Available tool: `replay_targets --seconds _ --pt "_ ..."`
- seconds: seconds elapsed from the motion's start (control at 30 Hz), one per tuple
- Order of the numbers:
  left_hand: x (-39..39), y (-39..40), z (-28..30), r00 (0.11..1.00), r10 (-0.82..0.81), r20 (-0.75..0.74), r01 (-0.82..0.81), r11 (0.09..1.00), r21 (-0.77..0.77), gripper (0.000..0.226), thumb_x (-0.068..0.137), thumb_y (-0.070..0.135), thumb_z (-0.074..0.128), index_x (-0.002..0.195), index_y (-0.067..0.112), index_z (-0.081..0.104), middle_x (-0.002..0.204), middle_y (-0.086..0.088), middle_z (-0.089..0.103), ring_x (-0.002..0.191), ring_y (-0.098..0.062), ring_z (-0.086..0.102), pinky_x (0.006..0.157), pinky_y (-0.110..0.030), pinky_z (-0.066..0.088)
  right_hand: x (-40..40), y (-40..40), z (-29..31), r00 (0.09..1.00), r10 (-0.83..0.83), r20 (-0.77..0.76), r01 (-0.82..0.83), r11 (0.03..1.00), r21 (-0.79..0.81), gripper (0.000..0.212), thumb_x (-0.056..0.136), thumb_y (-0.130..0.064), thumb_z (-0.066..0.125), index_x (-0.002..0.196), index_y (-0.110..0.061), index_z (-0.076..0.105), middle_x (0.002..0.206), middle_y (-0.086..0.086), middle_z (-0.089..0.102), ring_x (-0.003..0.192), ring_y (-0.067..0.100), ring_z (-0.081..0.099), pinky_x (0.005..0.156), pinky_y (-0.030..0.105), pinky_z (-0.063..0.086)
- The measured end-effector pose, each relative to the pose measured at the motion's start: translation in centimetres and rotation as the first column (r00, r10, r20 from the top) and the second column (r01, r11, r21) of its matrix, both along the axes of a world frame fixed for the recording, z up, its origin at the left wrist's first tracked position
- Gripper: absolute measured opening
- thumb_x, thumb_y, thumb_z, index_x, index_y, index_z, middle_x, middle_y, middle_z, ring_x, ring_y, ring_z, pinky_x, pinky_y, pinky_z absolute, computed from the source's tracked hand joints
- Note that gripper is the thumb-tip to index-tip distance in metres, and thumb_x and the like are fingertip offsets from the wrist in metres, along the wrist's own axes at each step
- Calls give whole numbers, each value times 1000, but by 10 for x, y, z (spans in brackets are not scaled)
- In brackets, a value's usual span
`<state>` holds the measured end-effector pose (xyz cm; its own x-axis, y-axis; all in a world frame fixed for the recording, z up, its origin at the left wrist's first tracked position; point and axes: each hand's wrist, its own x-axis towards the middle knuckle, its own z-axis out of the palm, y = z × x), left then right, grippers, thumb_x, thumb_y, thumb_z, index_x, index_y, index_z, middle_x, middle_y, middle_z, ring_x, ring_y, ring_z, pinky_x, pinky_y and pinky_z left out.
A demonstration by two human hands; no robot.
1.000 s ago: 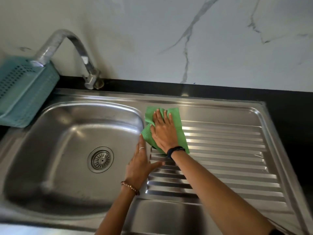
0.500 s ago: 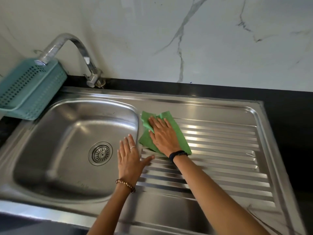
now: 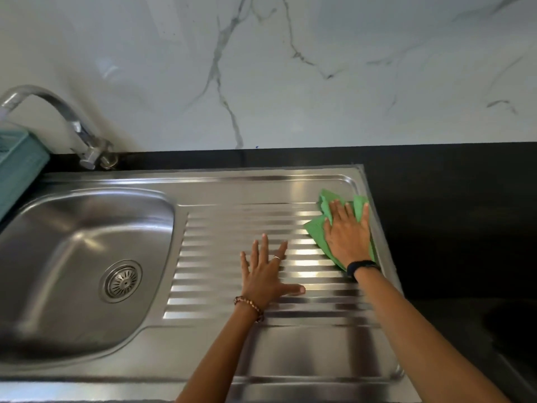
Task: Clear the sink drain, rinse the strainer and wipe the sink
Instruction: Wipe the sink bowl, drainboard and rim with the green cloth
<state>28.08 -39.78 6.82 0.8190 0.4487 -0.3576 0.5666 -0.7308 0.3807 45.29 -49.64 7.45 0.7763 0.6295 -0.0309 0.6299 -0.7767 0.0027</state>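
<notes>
A stainless steel sink [image 3: 162,205] has its bowl on the left and a ribbed drainboard [image 3: 232,228] on the right. The round metal strainer [image 3: 121,281] sits in the drain at the bowl's bottom. My right hand [image 3: 347,231] presses flat, fingers straight, on a green cloth [image 3: 313,226] at the drainboard's far right corner. My left hand [image 3: 266,274] rests flat with spread fingers on the ribs in the middle of the drainboard and holds nothing.
A curved chrome tap [image 3: 58,112] rises at the back left. A teal plastic basket [image 3: 17,170] stands at the left edge. Black countertop [image 3: 450,213] runs behind and to the right of the sink, below a white marbled wall [image 3: 290,68].
My right hand has slid the green cloth from the bowl's edge across the drainboard to its far right corner. My left hand has moved right onto the ribs. The camera has turned right.
</notes>
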Motion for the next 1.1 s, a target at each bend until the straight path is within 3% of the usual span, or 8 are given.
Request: replay_targets --seconds 0.27,0.57,0.77,0.97,1.1 --pt "-2 1 -1 1000 -19 0 19 1000 20 105 66 71 58 144 39 -4 155 -7 -21 143 -30 -18 114 -54 -7 -28 -43 -2 996 -89 -2 89 996 11 56 98 -35 25 145 -4 26 153 14 31 144 24 21 117 50 -6" --pt "-18 2 -2 995 -23 96 21 1000 21 100 72 70 51 145 33 -5 156 -6 -17 143 -24 -18 114 -46 -13 -11 -17 4 989 -149 -24 150 989 19 55 99 -31 25 145 -1 23 154 17 26 145 25 18 118 48 -2" --pt "-65 43 2 975 176 136 -191 976 106 105 74 67 53 144 26 -13 155 -6 -18 142 -26 -19 111 -49 -16 -28 -6 -1 985 -168 -32 171 976 133 51 99 -28 30 142 0 31 151 19 31 144 28 22 119 46 1" --pt "-125 85 0 909 412 65 -415 909 30 115 68 72 54 145 20 -13 156 -10 -16 144 -26 -15 114 -51 -10 -84 65 -9 996 20 -83 -4 981 192 53 100 -32 20 145 -5 24 154 16 23 146 28 14 120 46 0" --pt "-134 91 -5 866 498 52 -494 866 -69 110 69 67 58 147 22 -6 158 -7 -10 146 -24 -2 113 -55 -7 -131 134 -10 969 223 -107 -194 953 231 53 99 -33 21 146 -10 22 156 11 20 146 25 12 116 42 -10"
